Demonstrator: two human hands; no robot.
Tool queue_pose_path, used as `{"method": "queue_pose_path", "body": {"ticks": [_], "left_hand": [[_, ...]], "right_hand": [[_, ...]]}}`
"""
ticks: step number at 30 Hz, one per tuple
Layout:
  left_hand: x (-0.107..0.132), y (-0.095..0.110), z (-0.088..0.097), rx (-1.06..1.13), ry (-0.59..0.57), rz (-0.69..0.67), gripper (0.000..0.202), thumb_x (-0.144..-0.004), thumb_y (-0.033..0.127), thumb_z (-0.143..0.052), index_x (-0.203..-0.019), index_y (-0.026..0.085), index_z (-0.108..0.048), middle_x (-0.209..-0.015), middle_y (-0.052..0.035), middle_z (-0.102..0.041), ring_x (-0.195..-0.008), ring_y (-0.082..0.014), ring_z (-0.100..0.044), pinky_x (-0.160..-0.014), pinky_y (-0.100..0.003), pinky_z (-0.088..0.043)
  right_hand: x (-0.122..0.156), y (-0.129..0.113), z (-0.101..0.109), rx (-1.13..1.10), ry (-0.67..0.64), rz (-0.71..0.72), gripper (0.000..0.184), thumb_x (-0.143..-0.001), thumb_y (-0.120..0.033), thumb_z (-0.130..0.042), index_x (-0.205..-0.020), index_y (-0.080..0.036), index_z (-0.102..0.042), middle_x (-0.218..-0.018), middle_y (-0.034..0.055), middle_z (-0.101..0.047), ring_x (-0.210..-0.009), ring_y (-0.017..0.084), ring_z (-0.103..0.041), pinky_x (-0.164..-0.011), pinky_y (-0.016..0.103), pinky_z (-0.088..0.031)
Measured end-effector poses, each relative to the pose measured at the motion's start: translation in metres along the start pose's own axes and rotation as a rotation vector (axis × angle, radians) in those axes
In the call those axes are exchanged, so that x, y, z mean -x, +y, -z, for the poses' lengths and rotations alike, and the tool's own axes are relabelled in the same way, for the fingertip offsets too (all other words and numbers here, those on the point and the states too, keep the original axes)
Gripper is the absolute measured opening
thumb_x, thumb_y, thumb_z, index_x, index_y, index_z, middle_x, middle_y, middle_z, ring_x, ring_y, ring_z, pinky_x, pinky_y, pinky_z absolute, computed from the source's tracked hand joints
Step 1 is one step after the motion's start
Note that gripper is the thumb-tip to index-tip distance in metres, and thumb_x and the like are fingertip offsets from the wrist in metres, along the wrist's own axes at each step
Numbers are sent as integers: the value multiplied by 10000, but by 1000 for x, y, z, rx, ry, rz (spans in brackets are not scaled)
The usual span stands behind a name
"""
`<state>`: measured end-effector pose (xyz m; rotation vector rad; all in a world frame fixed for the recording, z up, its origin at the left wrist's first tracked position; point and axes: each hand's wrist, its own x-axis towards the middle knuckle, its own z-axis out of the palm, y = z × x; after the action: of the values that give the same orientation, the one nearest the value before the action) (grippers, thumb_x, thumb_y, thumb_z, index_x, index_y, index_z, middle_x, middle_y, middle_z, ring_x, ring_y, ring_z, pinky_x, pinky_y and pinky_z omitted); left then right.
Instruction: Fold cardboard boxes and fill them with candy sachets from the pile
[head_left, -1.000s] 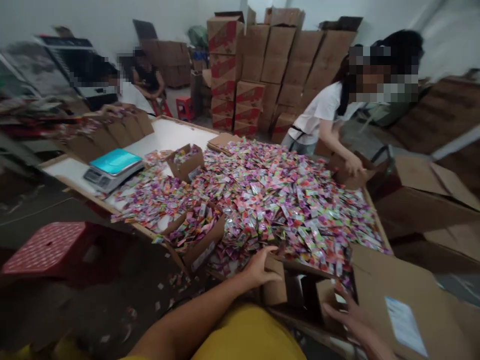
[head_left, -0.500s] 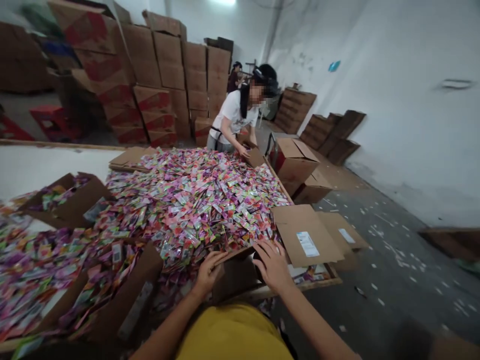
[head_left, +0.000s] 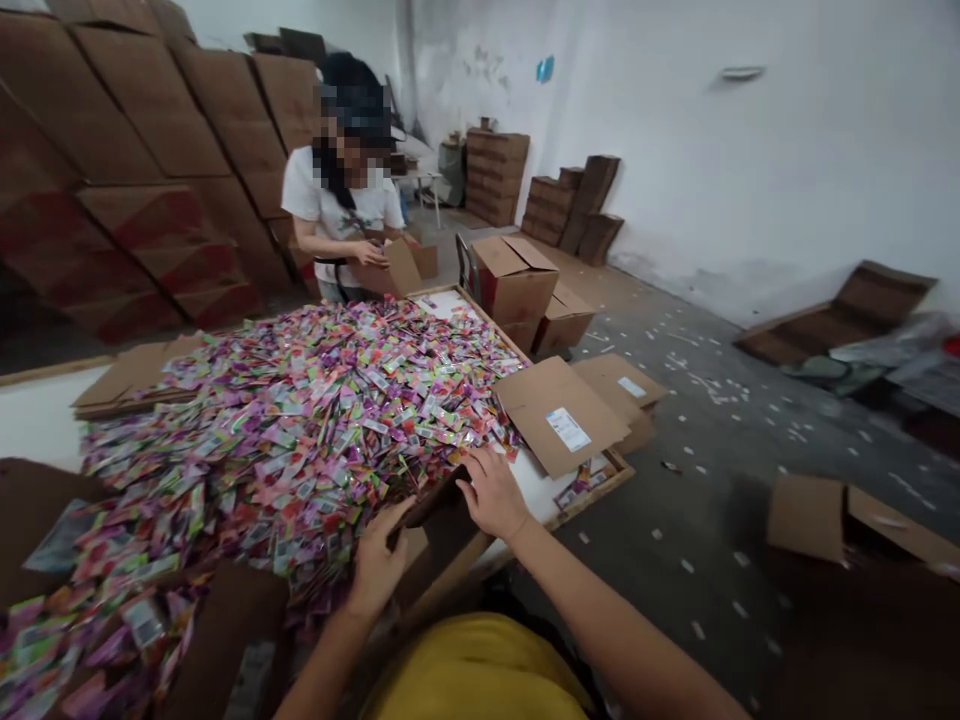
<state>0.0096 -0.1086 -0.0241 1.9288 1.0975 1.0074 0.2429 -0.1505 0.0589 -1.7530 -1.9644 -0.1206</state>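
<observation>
A small cardboard box is held between my two hands at the near edge of the table, tilted toward me. My left hand grips its left side, thumb over the upper rim. On the far right corner, my right hand has its fingers curled over the edge. The inside of the box is dark, and its contents cannot be made out. Just beyond it spreads a large heap of small colourful packets, pink, purple and green.
Flattened cardboard with a label lies at the table's right corner. Packets fill an open carton at lower left. Across the table a co-worker handles another box. Closed cartons stand beyond the table's right edge; an open carton is at right.
My view has swung to the right. The box in my hands has tilted, its right end higher. The co-worker has straightened up and lifted their box off the heap.
</observation>
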Motion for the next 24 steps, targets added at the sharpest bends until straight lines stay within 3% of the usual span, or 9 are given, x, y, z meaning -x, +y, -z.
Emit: {"method": "queue_pose_path", "body": {"ticks": [4,7,9,12,16,18,20,22,24], "left_hand": [[-7,-9,13,-60,-19,-81,337,-870,193,-478,-1081,232,-738,-1070,-46,-755,-1017,-192,-691,-938,-370,-554],[-12,-21,21,-28,-23,-149,357,-845,142,-470,-1035,239,-756,-1032,-33,-765,-990,-187,-700,-914,-369,-569],[-13,-23,21,6,-14,-169,408,-803,82,-452,-1023,238,-759,-1035,-28,-764,-997,-186,-695,-917,-381,-568],[-11,-22,14,21,6,-171,472,-748,25,-435,-1023,235,-757,-1026,-25,-763,-995,-186,-686,-917,-397,-565],[-8,-24,10,-28,-28,-227,515,-749,7,-415,-1069,246,-740,-1055,-24,-757,-1027,-189,-666,-942,-421,-544],[-11,-22,17,-60,-92,-267,533,-767,6,-390,-1109,241,-725,-1098,-32,-746,-1061,-188,-655,-959,-421,-529],[-18,-13,28,-111,-208,-263,453,-828,64,-416,-1130,222,-715,-1121,-54,-739,-1064,-194,-658,-958,-407,-526],[-26,5,37,-196,-368,-218,330,-875,233,-533,-1160,203,-698,-1147,-84,-726,-1081,-228,-651,-957,-411,-522],[-28,25,38,-302,-513,-196,549,-809,442,-665,-1290,182,-612,-1242,-131,-676,-1148,-290,-612,-976,-457,-502]], "right_hand": [[-2,-4,8,-26,-17,-87,341,-957,-414,-512,-728,-180,-610,-766,73,-606,-869,231,-542,-872,395,-447],[9,-3,32,-231,-85,-185,351,-846,-545,-646,-893,-198,-629,-882,51,-621,-895,206,-578,-855,348,-482],[23,0,44,-370,-56,-297,510,-759,-593,-714,-1075,-213,-587,-1045,67,-598,-957,208,-587,-836,338,-509],[47,3,45,-458,40,-424,541,-831,-589,-626,-1203,-205,-541,-1129,105,-594,-1026,223,-598,-879,364,-518],[56,-1,30,-266,-397,-185,635,-764,-700,-623,-1126,-181,-667,-1124,146,-681,-1082,293,-617,-920,401,-488],[47,2,24,-155,-590,-30,798,-576,-778,-715,-1080,-160,-704,-1100,167,-697,-1053,326,-628,-875,389,-495],[36,12,16,-118,-656,19,805,-529,-745,-768,-1083,-164,-708,-1017,141,-717,-941,300,-658,-789,355,-498],[30,23,5,-120,-623,-18,681,-584,-679,-787,-1041,-181,-706,-902,95,-715,-832,261,-656,-731,332,-481],[33,28,-9,-108,-483,-116,630,-605,-655,-794,-989,-169,-681,-898,91,-684,-825,249,-627,-740,340,-472]]}}
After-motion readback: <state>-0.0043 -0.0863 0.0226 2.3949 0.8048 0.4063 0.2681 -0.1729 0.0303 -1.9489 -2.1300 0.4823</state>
